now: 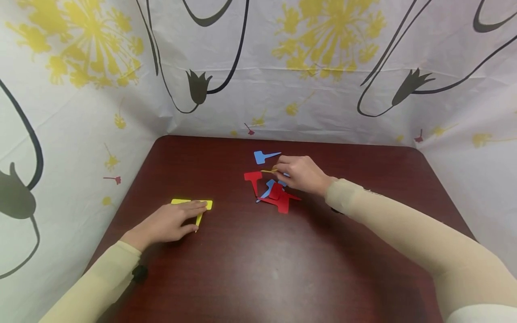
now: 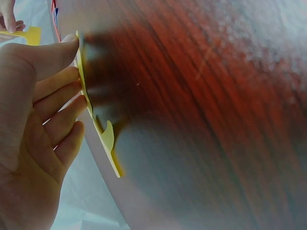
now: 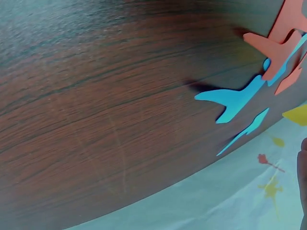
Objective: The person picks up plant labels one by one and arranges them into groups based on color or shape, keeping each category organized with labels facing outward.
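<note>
My left hand [image 1: 171,220] lies on yellow T-shaped plant labels [image 1: 177,201] at the table's left. Its fingers are nearly straight and press them flat; they partly hide the labels. In the left wrist view, thumb and fingertips touch the thin yellow edge [image 2: 84,81]. Farther back and to the right, my right hand [image 1: 303,172] pinches another yellow plant label [image 1: 266,171] just above a loose pile. That pile has red plant labels [image 1: 283,204] overlapping blue ones [image 1: 265,192]. A red label [image 1: 253,176] lies at its left, and a blue label [image 1: 260,157] lies behind.
The dark reddish-brown table [image 1: 242,269] has a glossy wood-grain top. A white cloth [image 1: 258,54] with yellow and grey flower prints hangs behind it and along both sides. Black bands show at both wrists, below the pale sleeves [image 1: 97,273].
</note>
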Tool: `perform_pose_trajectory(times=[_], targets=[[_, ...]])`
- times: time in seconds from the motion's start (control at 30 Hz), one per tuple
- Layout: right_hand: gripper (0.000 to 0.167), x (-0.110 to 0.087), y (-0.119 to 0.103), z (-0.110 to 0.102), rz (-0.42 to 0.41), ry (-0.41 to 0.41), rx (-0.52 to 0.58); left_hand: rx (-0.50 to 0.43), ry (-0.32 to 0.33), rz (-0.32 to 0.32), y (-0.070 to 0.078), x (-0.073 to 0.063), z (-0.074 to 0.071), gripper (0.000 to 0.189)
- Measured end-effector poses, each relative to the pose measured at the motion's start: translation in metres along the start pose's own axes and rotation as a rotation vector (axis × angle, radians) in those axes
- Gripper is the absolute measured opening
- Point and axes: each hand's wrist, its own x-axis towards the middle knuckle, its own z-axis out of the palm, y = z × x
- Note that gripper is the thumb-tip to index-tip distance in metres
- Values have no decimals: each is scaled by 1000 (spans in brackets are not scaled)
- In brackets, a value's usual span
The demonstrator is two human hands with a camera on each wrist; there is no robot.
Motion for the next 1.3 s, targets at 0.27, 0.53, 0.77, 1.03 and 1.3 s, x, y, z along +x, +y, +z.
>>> perform_pose_trajectory(times=[0.27,0.53,0.77,1.03,1.3], targets=[[16,6,-10,3,-43,-6,18,-17,-20,-14,-1,1,-2,62],[16,15,-23,7,-88,7,47,-19,-25,-20,-1,3,-4,60],[15,24,-38,12,-140,8,38,-15,-8,-6,-1,4,-2,57],[10,33,-54,25,-176,-26,13,14,6,-9,-1,3,-1,57],[14,40,-69,40,-209,-82,18,16,-22,-35,0,4,-1,57]])
